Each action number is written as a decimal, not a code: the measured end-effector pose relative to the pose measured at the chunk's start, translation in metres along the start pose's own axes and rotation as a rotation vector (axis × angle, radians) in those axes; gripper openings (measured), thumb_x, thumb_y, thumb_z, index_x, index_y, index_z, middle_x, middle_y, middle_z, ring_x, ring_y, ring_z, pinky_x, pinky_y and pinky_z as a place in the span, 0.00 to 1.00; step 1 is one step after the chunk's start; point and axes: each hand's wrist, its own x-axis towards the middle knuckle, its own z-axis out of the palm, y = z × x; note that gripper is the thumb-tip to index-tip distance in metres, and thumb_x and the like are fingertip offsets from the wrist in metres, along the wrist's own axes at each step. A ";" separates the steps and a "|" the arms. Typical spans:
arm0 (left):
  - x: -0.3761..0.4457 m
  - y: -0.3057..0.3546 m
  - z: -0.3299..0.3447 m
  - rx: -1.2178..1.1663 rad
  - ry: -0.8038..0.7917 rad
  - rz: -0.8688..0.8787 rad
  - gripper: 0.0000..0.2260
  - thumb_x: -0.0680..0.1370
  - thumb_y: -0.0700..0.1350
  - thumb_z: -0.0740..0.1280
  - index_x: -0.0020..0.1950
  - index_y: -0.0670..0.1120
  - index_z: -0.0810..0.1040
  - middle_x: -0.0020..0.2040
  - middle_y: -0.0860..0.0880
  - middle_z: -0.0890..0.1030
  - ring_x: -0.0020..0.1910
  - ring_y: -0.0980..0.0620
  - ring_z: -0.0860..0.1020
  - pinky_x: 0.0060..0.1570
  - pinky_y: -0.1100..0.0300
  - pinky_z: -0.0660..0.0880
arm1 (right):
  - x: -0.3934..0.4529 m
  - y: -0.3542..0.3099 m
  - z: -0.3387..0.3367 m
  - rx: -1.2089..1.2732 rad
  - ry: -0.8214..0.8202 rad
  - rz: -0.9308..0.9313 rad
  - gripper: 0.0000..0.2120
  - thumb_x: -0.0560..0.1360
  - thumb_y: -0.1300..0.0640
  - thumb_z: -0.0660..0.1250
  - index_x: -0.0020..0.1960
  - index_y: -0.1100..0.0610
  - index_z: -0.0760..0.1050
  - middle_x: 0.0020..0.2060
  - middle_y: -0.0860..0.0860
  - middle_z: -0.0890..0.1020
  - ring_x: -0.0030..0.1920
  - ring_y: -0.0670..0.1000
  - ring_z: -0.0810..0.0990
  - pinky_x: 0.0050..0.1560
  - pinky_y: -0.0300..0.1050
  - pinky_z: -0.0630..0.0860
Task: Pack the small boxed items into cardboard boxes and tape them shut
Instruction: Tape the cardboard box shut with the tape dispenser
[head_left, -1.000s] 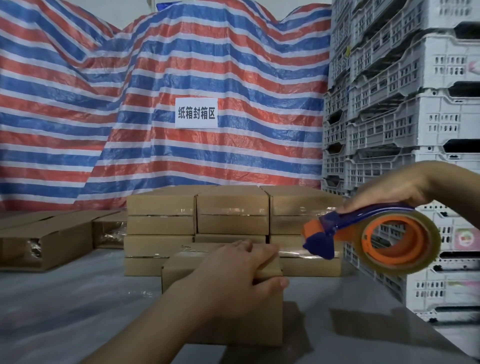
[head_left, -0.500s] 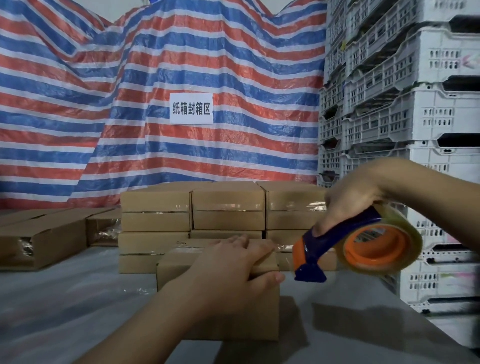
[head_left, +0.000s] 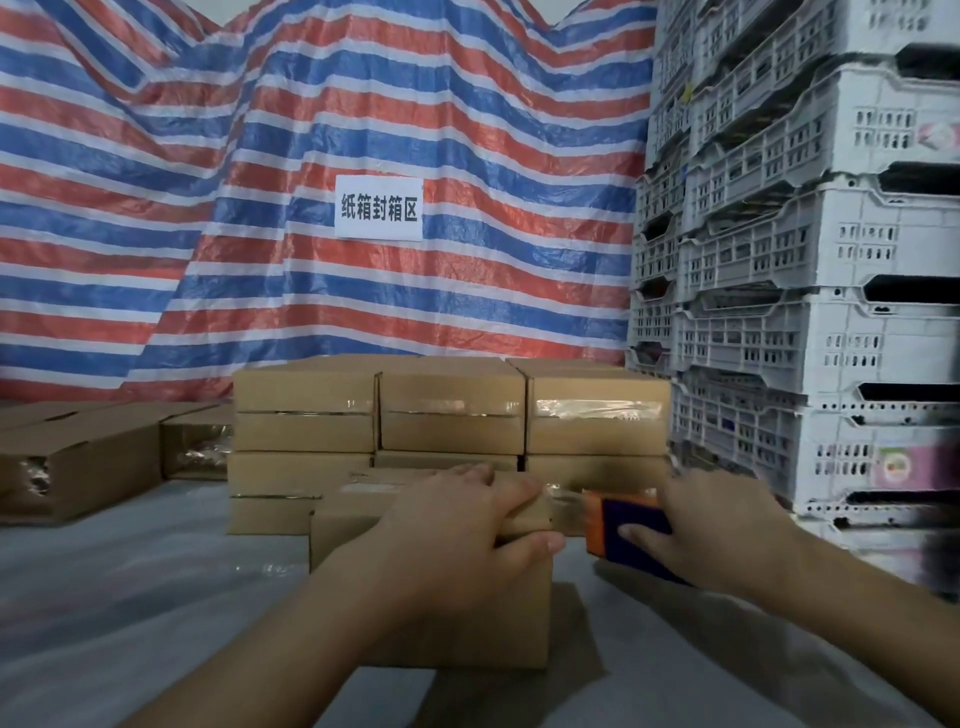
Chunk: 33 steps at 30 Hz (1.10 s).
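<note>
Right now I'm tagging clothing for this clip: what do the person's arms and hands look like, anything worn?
Both forearms are bare as far as the frame shows: no sleeves, gloves, watch or bands. The left hand and right hand carry no visible rings or markings. Nails look short and unpainted. Anything above the forearms is out of view.

A red, white and blue striped tarp (head_left: 311, 182) hangs as the back wall, creased. A white sign (head_left: 378, 208) with black characters is fixed on it. Right of the sign, stacked white slotted crates (head_left: 789, 270) rise high. Light seems dim, even.
</note>
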 end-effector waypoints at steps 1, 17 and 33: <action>0.000 0.000 0.000 -0.002 0.009 0.007 0.29 0.75 0.73 0.49 0.74 0.67 0.53 0.77 0.51 0.62 0.74 0.48 0.63 0.67 0.49 0.64 | -0.006 -0.004 0.010 0.030 0.016 0.035 0.25 0.76 0.28 0.54 0.46 0.48 0.76 0.34 0.46 0.75 0.32 0.44 0.73 0.26 0.39 0.61; -0.001 0.002 0.002 0.010 0.075 0.042 0.29 0.76 0.72 0.50 0.75 0.66 0.54 0.74 0.52 0.67 0.71 0.50 0.67 0.62 0.54 0.65 | 0.022 -0.050 -0.063 1.217 0.275 0.068 0.18 0.83 0.39 0.47 0.59 0.39 0.75 0.55 0.32 0.77 0.53 0.25 0.71 0.53 0.23 0.62; -0.006 0.002 0.001 -0.057 0.150 -0.010 0.40 0.72 0.70 0.62 0.77 0.54 0.54 0.77 0.51 0.61 0.73 0.53 0.65 0.68 0.56 0.63 | 0.016 -0.120 -0.021 2.063 -0.007 0.294 0.25 0.80 0.35 0.50 0.74 0.39 0.63 0.64 0.44 0.74 0.55 0.43 0.75 0.51 0.41 0.72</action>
